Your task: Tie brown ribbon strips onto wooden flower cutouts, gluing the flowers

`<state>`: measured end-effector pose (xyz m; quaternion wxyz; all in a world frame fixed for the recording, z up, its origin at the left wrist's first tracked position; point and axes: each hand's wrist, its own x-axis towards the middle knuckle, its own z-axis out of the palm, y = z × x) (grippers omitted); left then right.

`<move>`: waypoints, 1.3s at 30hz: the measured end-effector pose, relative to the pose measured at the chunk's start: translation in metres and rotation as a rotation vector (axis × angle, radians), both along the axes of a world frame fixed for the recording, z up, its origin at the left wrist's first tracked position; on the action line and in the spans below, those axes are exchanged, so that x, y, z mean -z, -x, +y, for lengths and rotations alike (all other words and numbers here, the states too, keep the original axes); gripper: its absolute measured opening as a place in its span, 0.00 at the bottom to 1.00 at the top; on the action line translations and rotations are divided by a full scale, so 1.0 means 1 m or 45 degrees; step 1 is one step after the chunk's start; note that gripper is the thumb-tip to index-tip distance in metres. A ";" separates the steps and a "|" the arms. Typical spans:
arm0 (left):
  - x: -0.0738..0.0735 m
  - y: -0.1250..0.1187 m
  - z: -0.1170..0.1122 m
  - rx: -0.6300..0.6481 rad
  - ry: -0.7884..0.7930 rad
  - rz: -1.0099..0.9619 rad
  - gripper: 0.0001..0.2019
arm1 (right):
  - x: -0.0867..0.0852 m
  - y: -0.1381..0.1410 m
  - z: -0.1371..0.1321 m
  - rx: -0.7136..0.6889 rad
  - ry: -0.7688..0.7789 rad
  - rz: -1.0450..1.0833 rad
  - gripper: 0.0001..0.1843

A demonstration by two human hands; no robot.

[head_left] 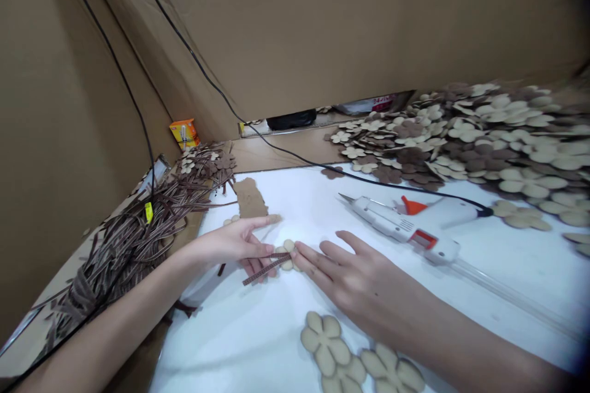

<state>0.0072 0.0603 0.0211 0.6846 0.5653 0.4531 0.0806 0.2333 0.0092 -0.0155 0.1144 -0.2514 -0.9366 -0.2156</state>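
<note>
My left hand lies low on the white work surface, thumb and fingers pinched on a short brown striped strip. My right hand rests flat beside it, fingers stretched out, fingertips pressing a small beige flower cutout that the strip crosses. Part of the cutout is hidden under both hands. A white glue gun with an orange trigger lies just behind my right hand, nozzle pointing left.
A heap of brown striped strips fills the left side. A large pile of beige and brown flower cutouts covers the back right. Two beige flowers lie near the front. A black cord runs across; cardboard walls surround.
</note>
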 end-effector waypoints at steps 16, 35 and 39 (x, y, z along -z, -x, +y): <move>0.006 -0.008 -0.011 -0.064 -0.128 0.147 0.42 | 0.002 -0.009 0.011 -0.024 0.097 -0.028 0.24; 0.018 -0.002 -0.003 -0.114 -0.016 0.063 0.33 | -0.003 -0.008 0.008 -0.074 0.000 -0.043 0.28; 0.014 -0.004 -0.005 -0.089 -0.034 0.102 0.30 | -0.004 -0.005 0.008 -0.088 0.002 -0.060 0.29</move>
